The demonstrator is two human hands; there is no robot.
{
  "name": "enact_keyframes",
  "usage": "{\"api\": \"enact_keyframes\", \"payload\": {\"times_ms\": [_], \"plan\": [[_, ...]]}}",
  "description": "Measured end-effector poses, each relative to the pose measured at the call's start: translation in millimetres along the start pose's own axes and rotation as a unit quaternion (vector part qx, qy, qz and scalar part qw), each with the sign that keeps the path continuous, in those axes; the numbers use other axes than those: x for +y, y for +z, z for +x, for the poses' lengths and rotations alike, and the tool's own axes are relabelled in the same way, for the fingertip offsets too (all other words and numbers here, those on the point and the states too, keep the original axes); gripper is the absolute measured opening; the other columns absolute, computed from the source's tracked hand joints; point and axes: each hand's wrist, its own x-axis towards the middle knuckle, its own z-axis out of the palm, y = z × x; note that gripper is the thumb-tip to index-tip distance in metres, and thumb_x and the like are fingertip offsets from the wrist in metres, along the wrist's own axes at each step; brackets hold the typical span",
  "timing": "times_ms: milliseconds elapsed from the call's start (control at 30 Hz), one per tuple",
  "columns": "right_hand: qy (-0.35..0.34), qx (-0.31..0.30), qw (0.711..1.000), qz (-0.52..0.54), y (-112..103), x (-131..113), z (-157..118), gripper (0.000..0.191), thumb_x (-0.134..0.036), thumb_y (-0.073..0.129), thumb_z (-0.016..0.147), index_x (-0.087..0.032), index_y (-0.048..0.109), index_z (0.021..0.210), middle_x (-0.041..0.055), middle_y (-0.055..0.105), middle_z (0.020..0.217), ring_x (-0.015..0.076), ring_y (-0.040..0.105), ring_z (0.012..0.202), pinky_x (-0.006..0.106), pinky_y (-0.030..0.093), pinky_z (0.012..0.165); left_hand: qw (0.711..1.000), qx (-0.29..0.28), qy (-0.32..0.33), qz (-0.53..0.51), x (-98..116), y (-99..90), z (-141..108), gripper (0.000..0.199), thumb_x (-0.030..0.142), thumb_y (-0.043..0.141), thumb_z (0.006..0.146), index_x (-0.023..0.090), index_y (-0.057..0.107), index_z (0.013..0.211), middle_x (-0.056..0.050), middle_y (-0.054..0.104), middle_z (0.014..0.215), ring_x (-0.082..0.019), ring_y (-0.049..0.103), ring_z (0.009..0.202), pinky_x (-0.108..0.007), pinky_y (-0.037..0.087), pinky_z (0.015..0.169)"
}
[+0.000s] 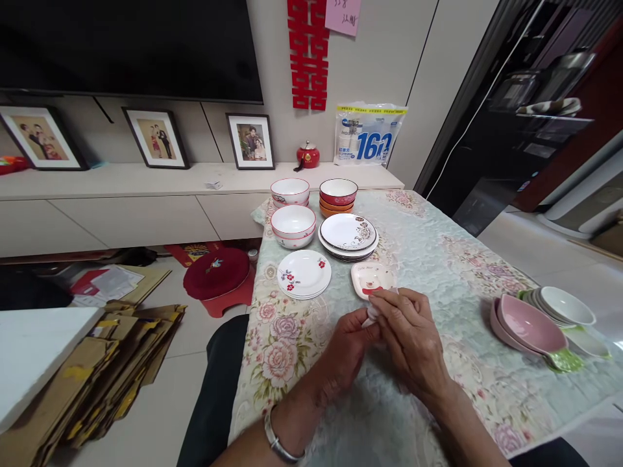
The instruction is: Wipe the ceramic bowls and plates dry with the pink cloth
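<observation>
My left hand (349,342) and my right hand (413,337) meet over the near middle of the table. Between them shows a bit of thin white cloth or tissue (372,315), pinched in the left fingers. The right fingers are pressed together over it; whether something else lies inside is hidden. Just beyond the fingertips sits a small square dish (370,277) with a cartoon bear face, its near edge partly covered by the right hand. Left of it is a stack of white plates (304,272) with red flowers. Behind stands a stack of larger brown-patterned plates (348,231).
White red-rimmed bowls (293,222) and a stack of red and orange bowls (338,193) stand at the far end. At the right are pink dishes (530,324) and pale leaf-handled bowls (567,305). A flowered tablecloth (277,357) covers the table; a red stool (217,275) stands left.
</observation>
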Motion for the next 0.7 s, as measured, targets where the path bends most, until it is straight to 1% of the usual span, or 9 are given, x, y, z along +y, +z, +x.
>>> {"api": "enact_keyframes", "payload": {"times_ms": [100, 200, 267, 367, 433, 500, 533, 600, 700], "plan": [[0.023, 0.011, 0.999, 0.041, -2, 6, -1, 0.033, -0.013, 0.048, 0.096, -0.022, 0.063, 0.123, 0.0075, 0.066, 0.122, 0.0254, 0.052, 0.111, 0.048, 0.039, 0.099, 1.0, 0.019, -0.012, -0.008, -2, 0.4, -1, 0.025, 0.033, 0.081, 0.072, 0.014, 0.076, 0.087, -0.001, 0.063, 0.07, -0.015, 0.052, 0.071, -0.028, 0.037, 0.072], [0.138, 0.045, 0.985, 0.098, -3, 16, -4, 0.03, -0.024, 0.045, 0.098, -0.026, 0.069, 0.117, 0.0064, 0.069, 0.114, 0.0255, 0.054, 0.11, 0.046, 0.04, 0.098, 0.999, 0.044, -0.028, -0.004, -4, -1.3, -1, 0.028, 0.035, 0.083, 0.068, 0.013, 0.074, 0.082, -0.001, 0.061, 0.068, -0.014, 0.049, 0.068, -0.028, 0.036, 0.07], [0.242, 0.067, 0.957, 0.144, -1, 25, -6, 0.032, -0.033, 0.045, 0.097, -0.025, 0.073, 0.111, 0.0071, 0.07, 0.11, 0.0261, 0.055, 0.108, 0.044, 0.042, 0.095, 0.998, 0.062, -0.027, 0.006, -4, -3.1, 0, 0.031, 0.037, 0.084, 0.065, 0.012, 0.072, 0.078, -0.001, 0.058, 0.066, -0.014, 0.047, 0.067, -0.028, 0.035, 0.07], [0.37, 0.08, 0.897, 0.229, 4, 38, -10, 0.034, -0.044, 0.052, 0.092, -0.022, 0.076, 0.103, 0.0076, 0.073, 0.1, 0.0264, 0.06, 0.1, 0.04, 0.047, 0.087, 0.996, 0.092, -0.02, 0.006, -2, -5.3, 2, 0.034, 0.039, 0.086, 0.06, 0.012, 0.071, 0.073, 0.0, 0.056, 0.063, -0.012, 0.043, 0.065, -0.027, 0.032, 0.068], [0.415, 0.088, 0.861, 0.281, 6, 43, -12, 0.037, -0.048, 0.057, 0.088, -0.02, 0.076, 0.102, 0.0076, 0.074, 0.094, 0.0265, 0.063, 0.094, 0.037, 0.05, 0.08, 0.995, 0.103, -0.014, -0.001, 0, -5.5, 3, 0.034, 0.038, 0.087, 0.059, 0.012, 0.071, 0.073, 0.0, 0.057, 0.063, -0.011, 0.042, 0.064, -0.026, 0.032, 0.068], [0.427, 0.109, 0.847, 0.297, 8, 41, -14, 0.039, -0.05, 0.06, 0.087, -0.019, 0.076, 0.103, 0.0081, 0.074, 0.094, 0.0269, 0.064, 0.094, 0.036, 0.051, 0.078, 0.995, 0.104, -0.009, -0.008, 1, -4.8, 4, 0.033, 0.038, 0.086, 0.06, 0.012, 0.073, 0.075, -0.001, 0.059, 0.065, -0.012, 0.044, 0.066, -0.025, 0.033, 0.069], [0.42, 0.12, 0.853, 0.284, 8, 39, -14, 0.038, -0.049, 0.06, 0.087, -0.019, 0.076, 0.103, 0.0084, 0.074, 0.096, 0.0271, 0.064, 0.095, 0.037, 0.051, 0.08, 0.995, 0.099, -0.007, -0.01, 0, -4.3, 4, 0.033, 0.037, 0.086, 0.061, 0.012, 0.074, 0.077, -0.001, 0.06, 0.065, -0.013, 0.046, 0.068, -0.026, 0.035, 0.071], [0.376, 0.136, 0.888, 0.225, 7, 30, -13, 0.034, -0.044, 0.057, 0.091, -0.02, 0.074, 0.107, 0.0089, 0.072, 0.105, 0.0271, 0.063, 0.101, 0.04, 0.05, 0.088, 0.996, 0.086, -0.01, -0.015, 0, -3.2, 3, 0.032, 0.037, 0.085, 0.063, 0.012, 0.075, 0.081, -0.002, 0.061, 0.067, -0.014, 0.048, 0.071, -0.027, 0.036, 0.073], [0.24, 0.133, 0.953, 0.127, 6, 16, -11, 0.028, -0.03, 0.051, 0.096, -0.023, 0.069, 0.117, 0.009, 0.068, 0.117, 0.0263, 0.06, 0.112, 0.046, 0.045, 0.1, 0.997, 0.072, -0.021, -0.026, -2, -2.0, 2, 0.03, 0.035, 0.085, 0.065, 0.012, 0.074, 0.081, -0.002, 0.06, 0.067, -0.014, 0.049, 0.07, -0.027, 0.036, 0.071]]}}
